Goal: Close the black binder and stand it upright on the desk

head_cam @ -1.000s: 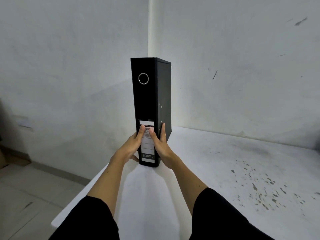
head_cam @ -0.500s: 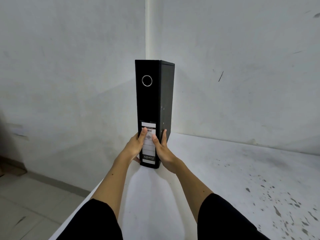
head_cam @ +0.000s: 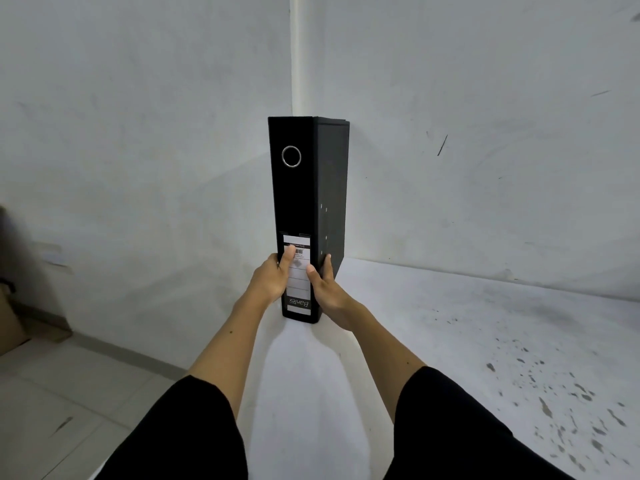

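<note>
Both hands — left hand point(head_cam: 272, 277) and right hand point(head_cam: 325, 289) — clasp the closed black binder point(head_cam: 304, 202) low on its spine, upright near the counter point(head_cam: 450, 341) corner. Released unevenly, it could topple — tall, narrow-footed.

Two scuffed white walls point(head_cam: 138, 133) meeting in a far corner; white desk point(head_cam: 450, 341) against the right wall, speckled dark at near right; pale tiled floor point(head_cam: 52, 393) at left, cardboard box point(head_cam: 8, 323) at far left edge
</note>
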